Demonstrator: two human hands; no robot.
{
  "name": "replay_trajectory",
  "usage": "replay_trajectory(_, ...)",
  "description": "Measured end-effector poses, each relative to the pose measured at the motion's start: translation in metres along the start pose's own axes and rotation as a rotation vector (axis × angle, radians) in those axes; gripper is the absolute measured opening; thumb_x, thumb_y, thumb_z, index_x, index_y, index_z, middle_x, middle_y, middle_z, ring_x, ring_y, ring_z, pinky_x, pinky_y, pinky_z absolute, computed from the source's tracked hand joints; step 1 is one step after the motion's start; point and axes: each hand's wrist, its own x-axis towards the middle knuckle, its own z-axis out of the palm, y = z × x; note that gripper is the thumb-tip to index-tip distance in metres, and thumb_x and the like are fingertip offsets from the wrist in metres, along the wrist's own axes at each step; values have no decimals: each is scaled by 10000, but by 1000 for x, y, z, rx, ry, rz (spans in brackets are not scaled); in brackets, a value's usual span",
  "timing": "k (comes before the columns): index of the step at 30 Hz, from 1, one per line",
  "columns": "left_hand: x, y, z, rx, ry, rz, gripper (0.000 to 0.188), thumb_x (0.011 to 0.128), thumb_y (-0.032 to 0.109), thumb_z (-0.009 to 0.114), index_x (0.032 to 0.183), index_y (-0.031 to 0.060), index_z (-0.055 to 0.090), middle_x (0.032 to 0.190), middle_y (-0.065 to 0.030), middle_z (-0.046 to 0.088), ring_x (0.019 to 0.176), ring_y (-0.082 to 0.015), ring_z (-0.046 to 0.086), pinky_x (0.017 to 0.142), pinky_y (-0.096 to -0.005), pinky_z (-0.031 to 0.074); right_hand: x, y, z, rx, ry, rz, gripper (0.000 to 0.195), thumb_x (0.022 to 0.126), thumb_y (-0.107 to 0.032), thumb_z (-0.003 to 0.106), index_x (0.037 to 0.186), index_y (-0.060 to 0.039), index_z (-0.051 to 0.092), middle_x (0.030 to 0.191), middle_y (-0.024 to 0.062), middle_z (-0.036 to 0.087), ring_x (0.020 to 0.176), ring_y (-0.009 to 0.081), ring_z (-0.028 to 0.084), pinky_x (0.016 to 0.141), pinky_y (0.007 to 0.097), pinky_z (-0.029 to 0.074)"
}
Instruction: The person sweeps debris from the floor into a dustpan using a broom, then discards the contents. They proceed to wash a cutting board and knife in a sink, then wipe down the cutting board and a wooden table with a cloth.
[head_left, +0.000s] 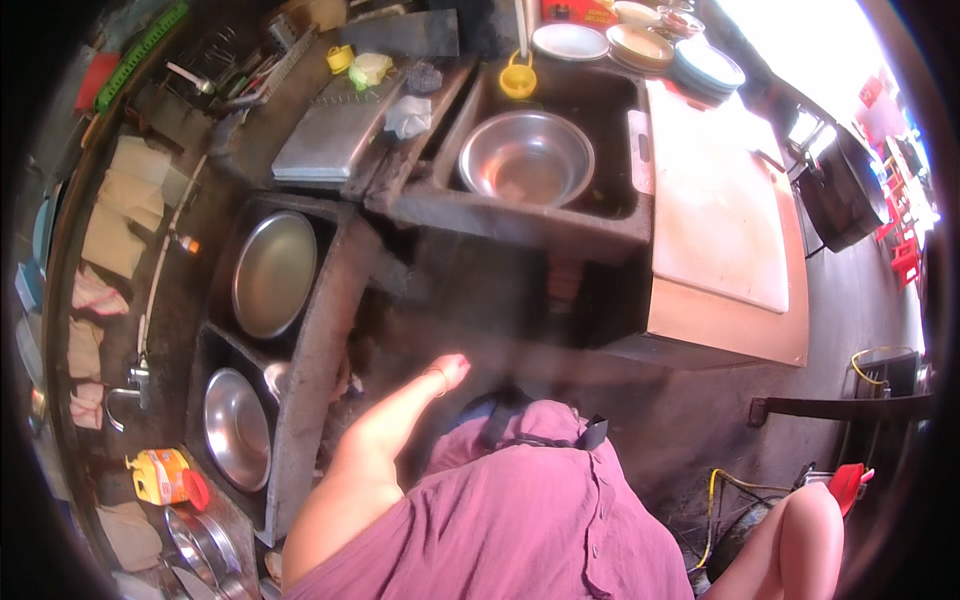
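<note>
My left hand (452, 370) hangs over the floor in front of my purple shirt, a thin band at its wrist. Its fingers look curled, but they are small and blurred, and I see nothing held in them. At the lower right a bent limb (810, 517), apparently my right arm, comes into view; that hand is out of sight. Ahead, a stone sink (517, 229) contains a wide steel basin (527, 159) and a yellow ladle-like scoop (517, 79). To the left, a two-part sink (319, 330) holds two more steel basins (275, 274).
Right of the front sink lies a large white cutting board (716, 225) with a knife (770, 160). Stacked plates (709, 67) stand behind it. A wall faucet (139, 379), yellow jug (161, 476) and hanging cloths (112, 225) line the left. A black wok (840, 191) is far right.
</note>
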Motion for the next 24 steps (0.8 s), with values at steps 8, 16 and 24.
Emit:
replay_trajectory(8, -18, -23, 27, 55, -56, -59, 235, 774, 239, 504, 885, 56, 600, 897, -147, 600, 865, -291, 565, 748, -350, 442, 0, 29, -29, -23, -29, 10, 85, 646, -114, 542, 638, -29, 541, 590, 78, 520, 552, 179, 501, 523, 268, 387)
replay_trajectory(16, 15, -74, 5, -90, 53, -164, 243, 773, 248, 502, 871, 50, 603, 880, -156, 598, 836, -307, 568, 722, -362, 448, -53, 182, -17, -492, -146, 1044, 104, 635, -125, 555, 616, -25, 530, 591, 81, 515, 576, 196, 511, 548, 283, 402)
replay_trajectory(24, 83, -94, -61, -177, 64, 53, 221, 770, 242, 493, 783, 52, 606, 808, -155, 593, 788, -335, 557, 685, -405, 451, -98, 482, 111, -198, -432, 1026, 533, 680, -233, 659, 1127, -38, 445, 1127, 176, 441, 1045, 343, 431, 879, 370, 364)
